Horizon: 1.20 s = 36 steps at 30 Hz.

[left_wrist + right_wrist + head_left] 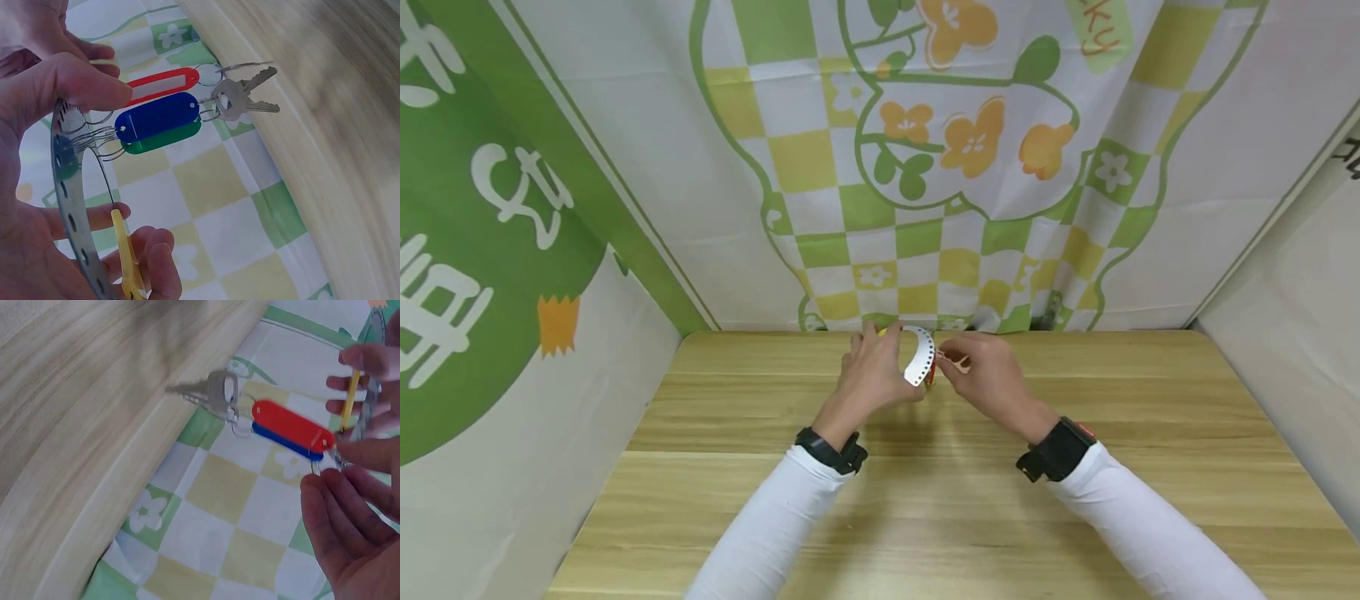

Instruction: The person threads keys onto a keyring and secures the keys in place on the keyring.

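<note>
My left hand grips a curved metal strip with a row of holes along it, its thumb over the upper end. A slim yellow piece joins the strip by a thin wire, near that hand's lower fingers. From wire rings on the strip hang a red key tag, a blue key tag and a green key tag, with silver keys at their far ends. Beside the strip, my right hand pinches a small wire ring at the red tag's end.
A wood-grain table lies under both forearms. Behind its back edge hangs a checked green, yellow and white curtain. Printed fabric walls flank the table. Each wrist wears a black strap.
</note>
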### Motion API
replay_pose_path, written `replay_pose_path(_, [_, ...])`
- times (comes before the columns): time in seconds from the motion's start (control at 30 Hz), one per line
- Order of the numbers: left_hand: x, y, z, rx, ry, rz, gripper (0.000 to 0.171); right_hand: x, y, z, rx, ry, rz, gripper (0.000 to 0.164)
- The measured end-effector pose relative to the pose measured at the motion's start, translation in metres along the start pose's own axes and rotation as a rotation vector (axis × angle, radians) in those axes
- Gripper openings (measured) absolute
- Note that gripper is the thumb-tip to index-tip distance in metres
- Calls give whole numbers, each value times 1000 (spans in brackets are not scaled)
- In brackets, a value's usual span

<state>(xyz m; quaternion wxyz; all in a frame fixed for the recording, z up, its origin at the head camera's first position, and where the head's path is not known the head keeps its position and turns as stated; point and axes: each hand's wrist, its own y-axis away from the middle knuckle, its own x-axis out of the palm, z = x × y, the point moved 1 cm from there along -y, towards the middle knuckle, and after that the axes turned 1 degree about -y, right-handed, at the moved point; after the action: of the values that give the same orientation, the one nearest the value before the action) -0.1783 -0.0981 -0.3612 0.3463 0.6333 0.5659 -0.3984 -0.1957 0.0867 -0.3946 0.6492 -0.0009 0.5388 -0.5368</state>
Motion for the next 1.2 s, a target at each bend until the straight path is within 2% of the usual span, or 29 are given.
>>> replay_pose_path(0.1, [0,0,2,-8,-8,-3,112,-6,3,-8,49,-37,48,13])
replay_pose_path(0.2, [0,-1,4,-22,-17,0,114,-14,8,-20,94,-30,117,14])
replay_pose_path(0.53, [1,-1,7,-15,5,-21,113,-37,34,-68,276,94,436,17])
replay_pose_path(0.67, [1,-2,7,-23,-5,-22,112,-46,47,-86,346,129,539,20])
replay_pose_path(0.87, [1,-2,7,-28,-2,-16,112,-58,66,-105,392,143,630,26])
replay_pose_path(1.03, [2,-2,6,-18,13,-12,115,-65,80,-113,440,121,687,36])
replay_pose_path(1.2, [2,-2,5,-25,13,-6,113,-69,89,-113,428,101,676,38])
